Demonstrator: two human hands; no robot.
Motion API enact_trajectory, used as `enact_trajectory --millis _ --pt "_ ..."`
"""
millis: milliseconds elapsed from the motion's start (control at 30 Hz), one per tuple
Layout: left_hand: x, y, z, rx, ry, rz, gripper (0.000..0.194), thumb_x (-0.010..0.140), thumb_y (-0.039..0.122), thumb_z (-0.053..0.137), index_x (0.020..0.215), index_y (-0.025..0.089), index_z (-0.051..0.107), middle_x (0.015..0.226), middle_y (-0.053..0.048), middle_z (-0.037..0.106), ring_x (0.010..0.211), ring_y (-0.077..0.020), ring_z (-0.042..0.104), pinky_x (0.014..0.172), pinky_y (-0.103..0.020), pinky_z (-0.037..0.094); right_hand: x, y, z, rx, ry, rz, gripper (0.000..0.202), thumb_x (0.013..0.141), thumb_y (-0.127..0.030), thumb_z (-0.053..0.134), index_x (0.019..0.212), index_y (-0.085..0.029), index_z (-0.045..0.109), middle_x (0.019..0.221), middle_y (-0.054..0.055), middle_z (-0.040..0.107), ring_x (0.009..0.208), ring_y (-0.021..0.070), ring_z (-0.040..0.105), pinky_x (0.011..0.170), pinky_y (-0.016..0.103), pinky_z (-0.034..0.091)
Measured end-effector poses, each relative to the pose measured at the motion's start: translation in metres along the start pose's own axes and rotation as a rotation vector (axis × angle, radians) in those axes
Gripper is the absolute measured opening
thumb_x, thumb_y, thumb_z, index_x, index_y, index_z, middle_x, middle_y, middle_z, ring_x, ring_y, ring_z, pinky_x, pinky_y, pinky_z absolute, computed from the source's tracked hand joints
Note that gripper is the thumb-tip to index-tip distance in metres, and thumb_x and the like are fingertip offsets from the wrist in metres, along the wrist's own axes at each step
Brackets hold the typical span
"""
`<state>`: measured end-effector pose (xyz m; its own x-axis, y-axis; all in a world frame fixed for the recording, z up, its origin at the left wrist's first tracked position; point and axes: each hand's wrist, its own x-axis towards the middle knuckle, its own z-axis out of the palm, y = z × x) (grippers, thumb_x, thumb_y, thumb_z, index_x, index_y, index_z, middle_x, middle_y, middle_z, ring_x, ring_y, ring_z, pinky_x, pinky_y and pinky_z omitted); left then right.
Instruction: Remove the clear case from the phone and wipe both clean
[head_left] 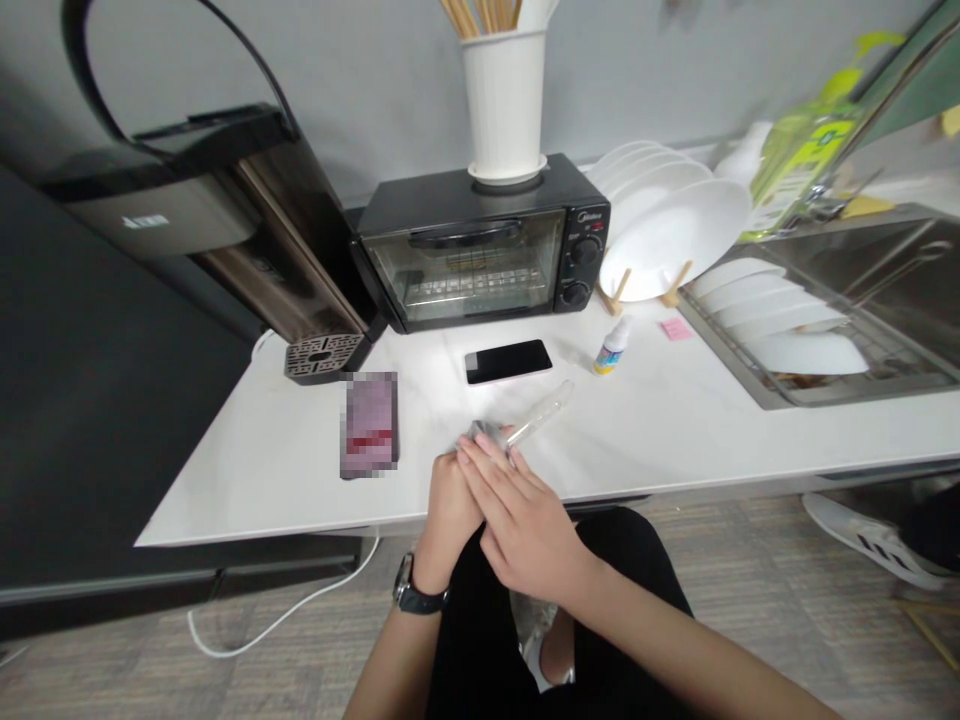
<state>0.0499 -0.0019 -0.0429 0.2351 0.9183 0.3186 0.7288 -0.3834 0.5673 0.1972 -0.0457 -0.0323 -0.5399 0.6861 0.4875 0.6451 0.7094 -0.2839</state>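
My left hand [454, 490], with a dark watch on its wrist, is closed at the front edge of the white counter [285, 500]. My right hand [525, 510] lies across it, its fingers stretched side by side and pressed on a crumpled grey cloth-like piece [486, 431]. From between the hands a slim, clear, round-ended thing [541, 412] sticks out to the upper right; its kind is unclear, and its near end is hidden. Below the hands, more clear material [534, 612] shows over my lap. A phone [508, 362] and a small white spray bottle [612, 347] lie beyond.
A pixelated purple item [369, 425] lies to the left, near a tall dispenser [300, 250]. Behind stands a toaster oven [480, 250] carrying a white pot [506, 100]. Racked plates [675, 235], a pink note [676, 329] and a sink [750, 385] are right.
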Motion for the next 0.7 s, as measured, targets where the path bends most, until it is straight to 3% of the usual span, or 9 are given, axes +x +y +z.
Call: enact_trajectory --millis 100,200,300,500,600,700 --pt "0.000 0.001 -0.002 -0.021 -0.032 -0.003 0.030 0.098 0.019 0.049 0.083 0.017 0.076 0.073 -0.008 0.076 0.063 -0.0226 0.072 0.065 -0.032 0.055 -0.003 0.007 -0.003 -0.024 0.010 0.035 0.091 0.084 -0.005 0.043 0.170 -0.007 0.013 0.175 0.013 0.027 0.165 0.0271 0.016 0.133 0.057 0.025" --pt "0.001 0.004 -0.004 -0.188 -0.034 -0.022 0.032 0.106 0.028 0.048 0.110 0.022 0.079 0.107 -0.007 0.083 0.096 -0.0233 0.079 0.090 -0.034 0.060 -0.003 0.042 -0.017 -0.087 0.101 0.216 0.091 0.088 -0.004 0.042 0.171 -0.015 0.009 0.174 0.013 0.031 0.164 0.0299 0.022 0.130 0.064 0.028" --pt "0.002 0.006 -0.005 -0.336 -0.056 -0.054 0.033 0.106 0.032 0.053 0.128 0.026 0.076 0.128 -0.004 0.078 0.118 -0.0238 0.075 0.106 -0.038 0.056 -0.002 0.072 -0.030 -0.103 0.221 0.333 0.082 0.094 -0.004 0.041 0.171 -0.023 0.019 0.170 0.011 0.040 0.161 0.0315 0.030 0.127 0.068 0.031" --pt "0.007 0.008 -0.019 -0.506 -0.132 -0.209 0.036 0.102 0.044 0.059 0.114 0.018 0.081 0.121 -0.009 0.080 0.114 -0.0273 0.076 0.103 -0.040 0.057 0.000 0.101 -0.037 0.079 0.345 0.365 0.068 0.089 0.000 0.043 0.152 -0.022 0.058 0.146 0.009 0.068 0.132 0.0240 0.068 0.110 0.042 0.059" --pt "0.020 0.011 -0.040 -0.581 -0.254 -0.204 0.037 0.100 0.045 0.063 0.116 0.016 0.080 0.125 -0.012 0.078 0.120 -0.0274 0.073 0.110 -0.042 0.052 0.010 0.111 -0.044 0.123 0.393 0.310 0.064 0.086 0.001 0.045 0.142 -0.021 0.066 0.134 0.007 0.076 0.121 0.0231 0.074 0.105 0.040 0.062" --pt "0.046 0.017 -0.060 -0.721 -0.501 -0.148 0.039 0.095 0.044 0.071 0.121 0.016 0.076 0.128 -0.014 0.077 0.123 -0.0271 0.071 0.108 -0.041 0.053 0.031 0.115 -0.053 0.109 0.430 0.155 0.062 0.088 0.002 0.043 0.139 -0.022 0.068 0.134 0.006 0.076 0.123 0.0209 0.074 0.105 0.039 0.062"
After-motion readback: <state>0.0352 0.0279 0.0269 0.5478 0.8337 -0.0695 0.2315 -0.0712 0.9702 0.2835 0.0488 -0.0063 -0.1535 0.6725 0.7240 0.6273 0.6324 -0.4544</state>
